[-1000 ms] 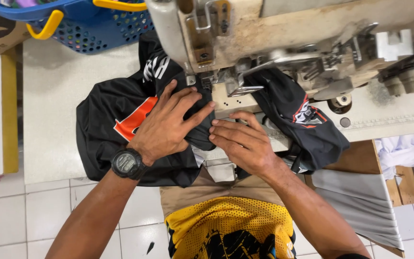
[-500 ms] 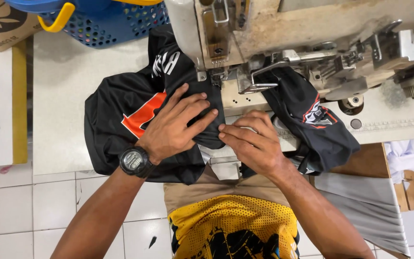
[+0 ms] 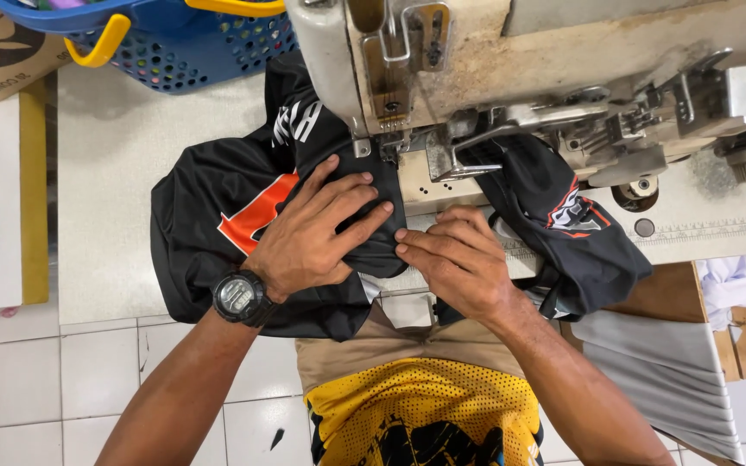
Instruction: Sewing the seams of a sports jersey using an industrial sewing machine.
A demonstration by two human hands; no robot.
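**Head view: fingers awfully close to the needle**

Biggest worry: the sewing machine (image 3: 511, 78) could catch a fingertip, since the black shirt (image 3: 218, 233) bunches right under its foot. Left hand (image 3: 317, 229) lies flat, spread on top of the shirt. Right hand (image 3: 459, 259) presses down just beside it, fingers together, pinning the shirt's edge.

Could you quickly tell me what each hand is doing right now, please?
Left hand: open, fingers spread flat, pressing the black shirt by the sewing machine.
Right hand: open, fingers resting flat on the fabric edge, gripping nothing.
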